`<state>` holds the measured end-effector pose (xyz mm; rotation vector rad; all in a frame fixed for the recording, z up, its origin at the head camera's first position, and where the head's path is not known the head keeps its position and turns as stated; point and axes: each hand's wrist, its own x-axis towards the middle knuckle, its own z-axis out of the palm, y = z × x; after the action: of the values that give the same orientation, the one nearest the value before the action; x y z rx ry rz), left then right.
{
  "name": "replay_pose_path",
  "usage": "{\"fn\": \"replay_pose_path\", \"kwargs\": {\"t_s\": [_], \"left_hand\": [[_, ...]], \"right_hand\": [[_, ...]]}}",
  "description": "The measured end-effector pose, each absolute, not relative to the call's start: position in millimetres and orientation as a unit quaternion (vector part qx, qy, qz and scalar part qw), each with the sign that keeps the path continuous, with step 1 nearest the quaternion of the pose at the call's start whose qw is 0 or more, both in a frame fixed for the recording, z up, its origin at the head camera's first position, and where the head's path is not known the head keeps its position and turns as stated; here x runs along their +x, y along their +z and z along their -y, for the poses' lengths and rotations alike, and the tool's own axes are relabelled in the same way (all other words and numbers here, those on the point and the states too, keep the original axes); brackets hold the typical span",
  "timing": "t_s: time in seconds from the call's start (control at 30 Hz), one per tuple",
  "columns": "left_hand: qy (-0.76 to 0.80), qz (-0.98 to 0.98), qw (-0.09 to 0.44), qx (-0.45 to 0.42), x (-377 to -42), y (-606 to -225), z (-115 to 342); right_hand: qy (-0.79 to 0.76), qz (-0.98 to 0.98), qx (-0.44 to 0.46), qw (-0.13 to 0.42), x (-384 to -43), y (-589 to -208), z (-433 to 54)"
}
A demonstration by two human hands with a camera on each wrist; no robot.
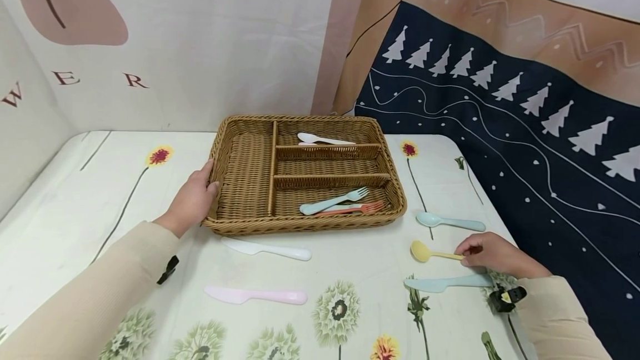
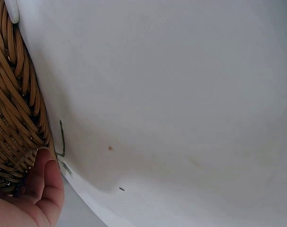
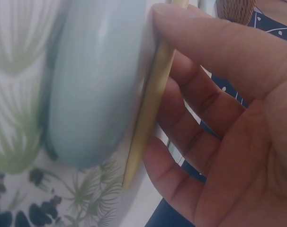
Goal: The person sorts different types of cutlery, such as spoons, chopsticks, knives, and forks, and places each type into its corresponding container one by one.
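Observation:
At the left end of the wicker basket (image 1: 250, 225), my left hand (image 1: 192, 201) grips the rim. In the left wrist view its curled fingers (image 2: 51, 184) lie against the woven wall. My right hand (image 1: 495, 257) pinches the handle of a yellow spoon (image 1: 421, 251), whose bowl points left. The right wrist view shows the spoon's handle (image 3: 150, 104) between thumb and fingers. Close beside it lies a light blue knife (image 1: 440, 284), its thick handle (image 3: 96, 85) near the thumb. Beyond the hand rests a light blue spoon (image 1: 450, 222).
A white spoon (image 1: 325, 140) lies in the basket's back right compartment. Its front right compartment holds a light blue fork (image 1: 332, 202) and an orange fork (image 1: 357, 209). A white knife (image 1: 270, 249) and a pink knife (image 1: 255, 295) lie in front on the flowered tablecloth (image 1: 370, 271).

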<state>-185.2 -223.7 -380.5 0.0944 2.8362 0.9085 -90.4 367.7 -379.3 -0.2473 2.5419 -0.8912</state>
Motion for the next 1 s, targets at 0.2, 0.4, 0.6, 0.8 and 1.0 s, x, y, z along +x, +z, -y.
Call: {"fn": "replay_pose_path", "kwargs": {"t_s": [0.2,0.4,0.6,0.8,1.0], "left_hand": [[0.305,-0.948,0.081,0.031,-184.8,-380.3,223.6],[0.308,-0.948,0.081,0.028,-184.9,-380.0,222.6],[0.309,-0.947,0.083,0.027,-184.0,-379.2,222.0],[0.309,-0.947,0.083,0.029,-184.5,-380.1,222.9],[0.304,-0.949,0.082,0.028,-185.5,-381.2,222.8]], "right_hand": [[-0.317,-0.921,-0.083,0.208,-89.8,-376.5,-367.3],[-0.323,-0.923,-0.070,0.196,-89.5,-368.3,-364.9],[-0.300,-0.937,-0.073,0.164,-91.1,-359.3,-366.0],[-0.282,-0.947,-0.104,0.114,-97.9,-353.2,-366.2],[-0.283,-0.950,-0.110,0.079,-109.6,-343.4,-358.5]]}}
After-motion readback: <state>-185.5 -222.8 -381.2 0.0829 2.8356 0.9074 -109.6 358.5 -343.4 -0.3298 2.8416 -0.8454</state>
